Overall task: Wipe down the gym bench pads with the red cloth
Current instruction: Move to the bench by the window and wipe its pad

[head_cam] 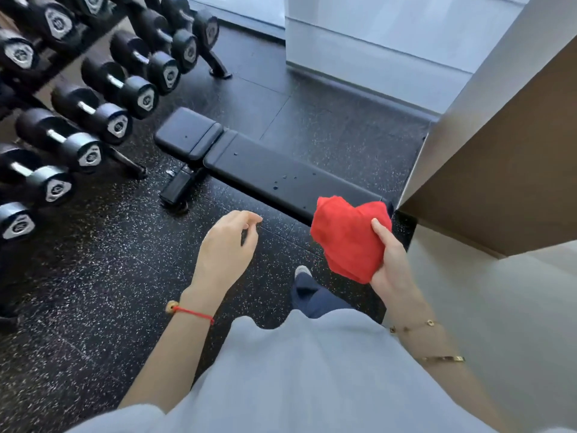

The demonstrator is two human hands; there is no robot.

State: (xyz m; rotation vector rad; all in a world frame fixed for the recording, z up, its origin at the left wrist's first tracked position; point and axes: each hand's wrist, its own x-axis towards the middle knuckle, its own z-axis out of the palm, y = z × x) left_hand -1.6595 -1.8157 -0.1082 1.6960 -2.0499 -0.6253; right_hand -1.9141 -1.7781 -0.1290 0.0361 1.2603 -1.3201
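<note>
A black gym bench lies flat on the floor ahead, with a long back pad (281, 176) and a short seat pad (187, 132) at its far left end. Water droplets dot the long pad. My right hand (392, 260) grips a bunched red cloth (348, 235) in the air, just in front of the long pad's near right end. My left hand (226, 245) hovers over the floor to the left of the cloth, fingers loosely curled and holding nothing.
A rack of black dumbbells (93, 98) fills the left side, its foot (131, 165) close to the bench's seat end. A brown and white wall corner (487, 182) juts in at the right. Speckled black rubber floor (93, 276) lies between me and the bench.
</note>
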